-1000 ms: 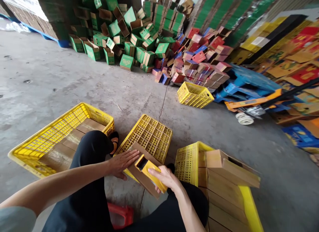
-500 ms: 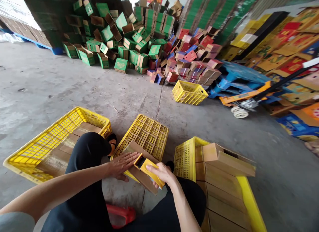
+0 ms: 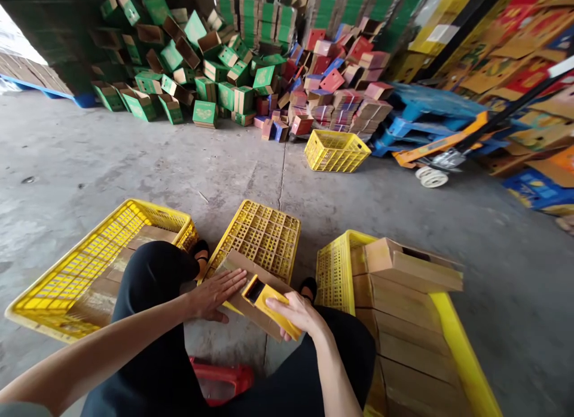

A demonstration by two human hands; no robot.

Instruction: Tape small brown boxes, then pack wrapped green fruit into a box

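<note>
Carton (image 3: 237, 259), brown, one: lies across the near part of the upturned yellow crate (image 3: 262, 229), one end close to the crate's left edge, the other jutting past its near edge toward the lap.

Left hand (image 3: 217, 294): flat, fingers straight and together, palm down on the carton; grips nothing.

Right hand (image 3: 293, 312): closed around the yellow handheld tool (image 3: 263, 302). Tool's dark, open end faces the left fingertips; its body runs along the carton, seemingly against it.

Latest change: small. Both hands keep their poses; slightly more of the carton's far end shows beyond the left fingertips than one second ago. Judged meaning: carton remains braced, tool remains in use on it, that piece of work unfinished.

Other differences from the earlier frame: view shifted, with the far yellow crate (image 3: 336, 157) and pallet truck (image 3: 442, 148) now higher in view; right foot (image 3: 308, 288) more exposed beside the upturned crate's near right corner.

Surroundings, unchanged: left crate (image 3: 89, 255) with cartons inside; right crate (image 3: 334, 273) filled with cartons, plus one loose carton (image 3: 412, 264) tilted across its far right corner.
</note>
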